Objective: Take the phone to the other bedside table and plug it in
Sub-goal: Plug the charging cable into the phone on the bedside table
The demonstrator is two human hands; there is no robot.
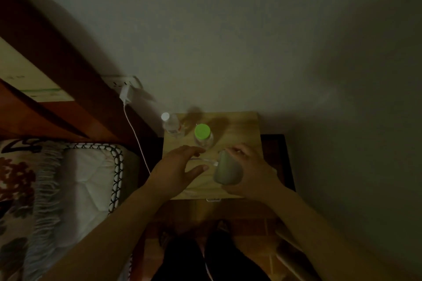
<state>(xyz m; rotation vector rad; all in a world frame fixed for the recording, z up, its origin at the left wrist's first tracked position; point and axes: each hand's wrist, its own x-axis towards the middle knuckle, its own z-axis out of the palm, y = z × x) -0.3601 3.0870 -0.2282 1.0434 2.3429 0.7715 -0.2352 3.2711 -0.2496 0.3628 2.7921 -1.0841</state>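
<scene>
Phone, smooth and rounded, held by right hand over wooden table.

- The worktop stands against the wall, with the bed to its left.
- Two bottles stand at its back: one bottle at the back left corner, the capped bottle just right of it and nearer.
- The phone is over the front right part, in the right hand.
- The left hand hovers over the front left edge.
- The cable hangs from the charger on the wall socket, between bed and worktop; its end lies between the hands.
</scene>
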